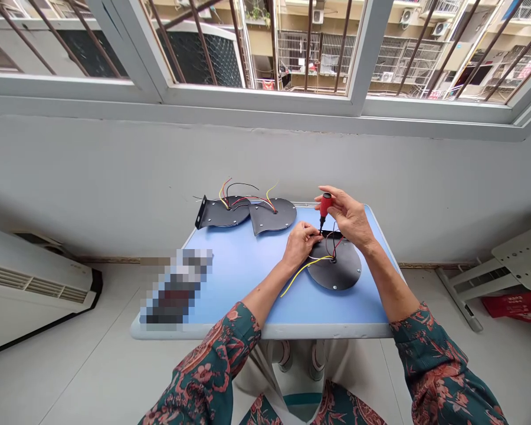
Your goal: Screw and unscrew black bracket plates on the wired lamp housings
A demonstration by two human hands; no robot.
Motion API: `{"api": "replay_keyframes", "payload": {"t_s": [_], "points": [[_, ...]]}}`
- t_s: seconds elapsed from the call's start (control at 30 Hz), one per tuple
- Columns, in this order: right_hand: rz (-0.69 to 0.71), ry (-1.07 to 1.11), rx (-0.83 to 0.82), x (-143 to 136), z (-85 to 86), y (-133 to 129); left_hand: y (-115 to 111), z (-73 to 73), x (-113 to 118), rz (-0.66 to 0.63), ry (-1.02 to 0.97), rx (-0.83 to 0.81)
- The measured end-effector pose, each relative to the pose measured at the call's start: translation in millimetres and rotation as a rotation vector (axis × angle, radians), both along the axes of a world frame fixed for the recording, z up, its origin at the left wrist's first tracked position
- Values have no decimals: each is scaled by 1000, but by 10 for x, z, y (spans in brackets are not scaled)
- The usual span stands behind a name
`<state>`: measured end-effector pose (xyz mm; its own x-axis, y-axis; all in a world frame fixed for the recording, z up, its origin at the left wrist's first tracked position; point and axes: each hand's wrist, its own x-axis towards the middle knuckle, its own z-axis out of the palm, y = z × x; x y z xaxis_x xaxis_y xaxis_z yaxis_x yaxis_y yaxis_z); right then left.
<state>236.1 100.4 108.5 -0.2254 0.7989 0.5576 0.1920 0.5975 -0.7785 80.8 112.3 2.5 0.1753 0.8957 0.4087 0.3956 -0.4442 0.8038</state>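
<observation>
A dark round plate (336, 274) with red, black, white and yellow wires lies on the right part of the blue table. At its far edge, my left hand (298, 245) has its fingers pinched against the plate's bracket; what they hold is too small to make out. My right hand (347, 215) grips a red screwdriver (325, 204) by its handle. The screwdriver stands nearly upright, its tip down by the fingertips of my left hand at the bracket.
Two more dark plates with wires, one (225, 212) at the table's far left and one (274, 216) beside it, overlap slightly. A pixelated patch covers something at the left of the blue table (239, 289). A wall and barred window rise behind.
</observation>
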Motion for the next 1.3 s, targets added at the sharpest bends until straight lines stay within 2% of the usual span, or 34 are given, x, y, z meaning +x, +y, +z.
{"api": "replay_keyframes", "payload": {"t_s": [0.2,0.27,0.4,0.53,0.63,0.77,0.83,1.0,1.17,1.23,1.3], "points": [[-270,-96,150,-78,-25,-20,-4,10,3,13,5,-4],[-259,-67,116,-58,-26,-13,-4,12,1,10,5,-11],[-124,18,5,34,-39,25,7,18,-21,-6,18,-44],[-87,-4,15,67,-36,25,13,32,-55,-44,74,-56],[-153,-96,100,29,-29,2,9,42,-67,-54,105,-49],[-342,-203,284,-37,-73,8,4,47,-62,-48,134,-29],[-383,-204,307,-48,-109,23,-5,47,-54,-37,162,-6],[-293,-11,200,-13,-150,29,-68,47,-9,24,267,63],[-367,318,186,64,-98,28,-90,100,-52,104,272,106],[-423,385,189,99,-83,35,-60,144,-142,196,236,103],[-452,414,178,127,-84,43,-19,184,-251,341,265,69]]}}
